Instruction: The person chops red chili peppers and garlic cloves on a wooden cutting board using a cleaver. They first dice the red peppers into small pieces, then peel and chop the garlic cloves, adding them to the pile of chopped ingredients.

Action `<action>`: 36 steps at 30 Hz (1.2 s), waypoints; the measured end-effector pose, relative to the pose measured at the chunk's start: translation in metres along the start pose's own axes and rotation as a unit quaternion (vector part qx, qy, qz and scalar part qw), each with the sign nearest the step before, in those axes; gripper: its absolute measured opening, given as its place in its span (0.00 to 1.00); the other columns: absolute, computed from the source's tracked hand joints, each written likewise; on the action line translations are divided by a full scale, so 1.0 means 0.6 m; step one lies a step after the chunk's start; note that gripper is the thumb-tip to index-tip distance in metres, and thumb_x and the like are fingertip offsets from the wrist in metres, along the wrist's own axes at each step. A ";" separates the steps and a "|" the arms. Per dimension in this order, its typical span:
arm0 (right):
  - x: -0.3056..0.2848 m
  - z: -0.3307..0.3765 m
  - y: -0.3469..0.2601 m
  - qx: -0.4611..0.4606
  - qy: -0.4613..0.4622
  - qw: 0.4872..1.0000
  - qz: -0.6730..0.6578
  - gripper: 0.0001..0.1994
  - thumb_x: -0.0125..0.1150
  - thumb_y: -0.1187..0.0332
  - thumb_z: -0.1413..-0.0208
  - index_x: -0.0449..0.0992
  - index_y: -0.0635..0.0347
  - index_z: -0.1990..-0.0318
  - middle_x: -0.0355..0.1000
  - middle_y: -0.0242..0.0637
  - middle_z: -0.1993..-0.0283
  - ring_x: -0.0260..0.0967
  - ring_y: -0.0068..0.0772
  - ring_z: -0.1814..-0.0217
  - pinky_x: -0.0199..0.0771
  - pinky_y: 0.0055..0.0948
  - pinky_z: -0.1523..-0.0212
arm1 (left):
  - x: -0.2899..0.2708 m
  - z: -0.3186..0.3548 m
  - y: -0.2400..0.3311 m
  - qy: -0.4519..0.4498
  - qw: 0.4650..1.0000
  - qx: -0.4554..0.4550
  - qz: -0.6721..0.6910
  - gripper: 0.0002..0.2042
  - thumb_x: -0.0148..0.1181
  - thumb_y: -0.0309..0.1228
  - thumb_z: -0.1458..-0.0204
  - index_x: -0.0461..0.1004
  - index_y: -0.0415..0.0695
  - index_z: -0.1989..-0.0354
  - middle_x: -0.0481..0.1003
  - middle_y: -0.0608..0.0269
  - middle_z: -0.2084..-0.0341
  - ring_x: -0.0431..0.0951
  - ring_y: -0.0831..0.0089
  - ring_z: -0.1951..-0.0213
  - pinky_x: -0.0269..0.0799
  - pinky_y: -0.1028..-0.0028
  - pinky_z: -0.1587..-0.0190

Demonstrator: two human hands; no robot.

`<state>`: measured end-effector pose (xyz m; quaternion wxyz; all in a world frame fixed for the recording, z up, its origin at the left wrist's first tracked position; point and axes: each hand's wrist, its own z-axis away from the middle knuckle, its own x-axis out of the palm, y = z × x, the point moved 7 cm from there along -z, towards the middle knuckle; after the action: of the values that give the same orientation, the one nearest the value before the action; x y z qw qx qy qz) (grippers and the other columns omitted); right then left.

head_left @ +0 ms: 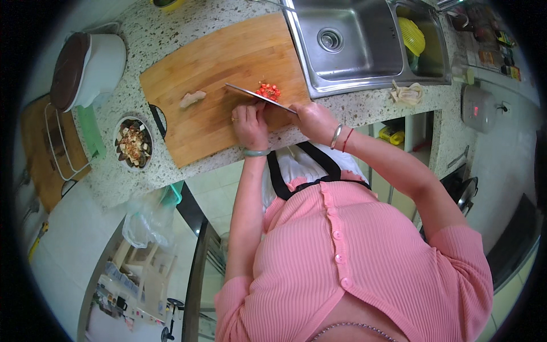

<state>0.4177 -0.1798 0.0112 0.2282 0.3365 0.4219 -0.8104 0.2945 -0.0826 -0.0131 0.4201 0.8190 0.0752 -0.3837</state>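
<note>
My right hand is wrapped round the handle of a kitchen knife, its blade slanting up and left over a wooden cutting board. Just beyond the blade lies a small heap of chopped red chili pepper. My left hand rests on the board's near side, fingers curled in against the blade; whatever they hold down is hidden. A pale, knobbly piece that looks like ginger lies on the board to the left.
Left of the board stands a bowl of diced food, with a white pot with a brown lid behind it. A double steel sink is at the right, holding a yellow colander. A crumpled cloth lies beside it.
</note>
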 end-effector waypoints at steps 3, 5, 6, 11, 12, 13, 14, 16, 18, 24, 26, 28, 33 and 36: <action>-0.005 0.002 -0.003 -0.007 0.007 1.000 -0.003 0.12 0.53 0.63 0.40 0.77 0.63 0.67 0.74 0.54 0.72 0.74 0.57 0.66 0.74 0.49 0.64 | -0.002 -0.002 0.002 0.009 1.000 0.000 0.013 0.05 0.62 0.27 0.51 0.72 0.42 0.72 0.68 0.53 0.73 0.69 0.53 0.65 0.64 0.58 0.62; -0.015 0.002 -0.003 -0.003 0.001 1.000 0.004 0.13 0.53 0.63 0.40 0.77 0.63 0.68 0.74 0.55 0.73 0.74 0.58 0.67 0.74 0.49 0.64 | -0.003 -0.005 0.005 0.015 0.999 0.007 0.030 0.05 0.62 0.28 0.50 0.72 0.42 0.72 0.68 0.53 0.72 0.69 0.52 0.65 0.64 0.58 0.62; -0.020 0.004 -0.004 -0.001 -0.004 1.000 0.008 0.13 0.53 0.63 0.40 0.77 0.64 0.68 0.74 0.55 0.73 0.74 0.58 0.67 0.73 0.49 0.65 | -0.001 -0.001 0.001 0.018 1.000 0.004 0.017 0.05 0.62 0.28 0.50 0.72 0.42 0.71 0.68 0.53 0.72 0.69 0.52 0.65 0.64 0.58 0.62; -0.036 0.022 -0.009 0.002 -0.053 0.998 0.017 0.13 0.53 0.63 0.40 0.77 0.64 0.69 0.74 0.55 0.72 0.74 0.58 0.67 0.73 0.50 0.64 | 0.002 0.006 -0.004 0.013 1.000 -0.004 -0.005 0.04 0.62 0.27 0.50 0.72 0.44 0.71 0.68 0.54 0.71 0.69 0.53 0.66 0.65 0.58 0.63; -0.035 0.023 -0.010 0.005 -0.058 0.998 0.014 0.13 0.53 0.63 0.40 0.77 0.64 0.69 0.74 0.55 0.72 0.73 0.58 0.67 0.73 0.50 0.64 | 0.000 0.006 -0.005 0.015 1.000 -0.001 -0.004 0.04 0.62 0.27 0.50 0.72 0.44 0.71 0.68 0.54 0.71 0.69 0.53 0.65 0.65 0.58 0.63; -0.036 0.022 -0.010 0.007 -0.061 0.998 0.013 0.13 0.53 0.64 0.40 0.77 0.64 0.70 0.74 0.55 0.72 0.73 0.58 0.67 0.73 0.50 0.64 | 0.000 0.006 -0.005 0.017 1.000 0.001 -0.002 0.04 0.62 0.27 0.51 0.72 0.44 0.71 0.68 0.54 0.72 0.69 0.54 0.65 0.65 0.58 0.63; -0.036 0.021 -0.011 0.008 -0.065 0.998 0.012 0.13 0.53 0.64 0.40 0.77 0.64 0.70 0.73 0.55 0.73 0.73 0.58 0.67 0.73 0.50 0.64 | 0.000 0.006 -0.005 0.019 1.000 0.003 -0.001 0.04 0.63 0.27 0.51 0.73 0.44 0.70 0.68 0.54 0.72 0.69 0.54 0.65 0.65 0.58 0.64; -0.032 0.017 -0.015 0.009 -0.059 0.998 0.008 0.13 0.52 0.64 0.40 0.76 0.64 0.70 0.73 0.55 0.73 0.73 0.58 0.67 0.73 0.50 0.64 | 0.001 0.005 -0.006 0.018 1.000 0.004 0.006 0.04 0.63 0.26 0.52 0.72 0.44 0.71 0.68 0.54 0.72 0.69 0.54 0.65 0.65 0.59 0.64; -0.026 0.014 -0.014 0.006 -0.040 0.999 0.002 0.12 0.52 0.65 0.40 0.76 0.64 0.69 0.73 0.55 0.73 0.73 0.58 0.68 0.73 0.50 0.65 | -0.001 0.004 0.000 0.021 1.000 0.014 0.019 0.05 0.62 0.25 0.53 0.71 0.43 0.72 0.68 0.54 0.71 0.69 0.54 0.65 0.65 0.58 0.63; 0.005 -0.007 -0.012 -0.024 0.006 1.000 0.018 0.12 0.52 0.64 0.40 0.74 0.63 0.67 0.74 0.55 0.73 0.73 0.59 0.67 0.73 0.51 0.66 | 0.000 0.000 -0.001 0.000 1.000 0.002 0.004 0.04 0.61 0.25 0.52 0.71 0.44 0.70 0.68 0.54 0.71 0.69 0.53 0.65 0.66 0.58 0.61; 0.001 -0.015 -0.003 -0.006 -0.001 1.000 0.005 0.13 0.52 0.61 0.40 0.74 0.64 0.68 0.73 0.56 0.72 0.73 0.59 0.67 0.73 0.51 0.66 | -0.007 -0.003 0.006 0.017 0.999 0.027 0.025 0.04 0.61 0.26 0.51 0.72 0.44 0.69 0.68 0.54 0.70 0.69 0.53 0.64 0.67 0.58 0.60; -0.013 -0.012 -0.009 -0.009 -0.005 1.000 0.005 0.14 0.53 0.61 0.40 0.75 0.64 0.67 0.73 0.56 0.72 0.73 0.59 0.67 0.73 0.51 0.66 | -0.006 0.002 0.005 0.028 0.999 0.032 0.027 0.04 0.61 0.27 0.50 0.72 0.44 0.69 0.68 0.54 0.70 0.70 0.53 0.64 0.67 0.58 0.60; -0.040 0.012 -0.020 -0.002 -0.041 0.999 0.021 0.14 0.53 0.61 0.39 0.76 0.64 0.66 0.73 0.56 0.73 0.73 0.59 0.67 0.73 0.50 0.66 | 0.003 0.013 -0.012 0.004 1.000 -0.019 -0.003 0.05 0.62 0.29 0.49 0.72 0.44 0.69 0.69 0.53 0.70 0.70 0.53 0.64 0.66 0.58 0.61; -0.038 0.023 -0.017 0.005 -0.063 0.997 0.034 0.14 0.53 0.61 0.39 0.77 0.64 0.67 0.73 0.56 0.73 0.73 0.59 0.68 0.73 0.50 0.65 | 0.001 0.010 -0.007 0.026 1.000 -0.001 -0.003 0.06 0.63 0.29 0.49 0.72 0.43 0.71 0.68 0.53 0.71 0.69 0.53 0.65 0.65 0.57 0.62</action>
<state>0.4215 -0.1839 0.0388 0.2798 0.3003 0.3907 -0.8239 0.2900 -0.0845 -0.0181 0.4177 0.8278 0.0893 -0.3638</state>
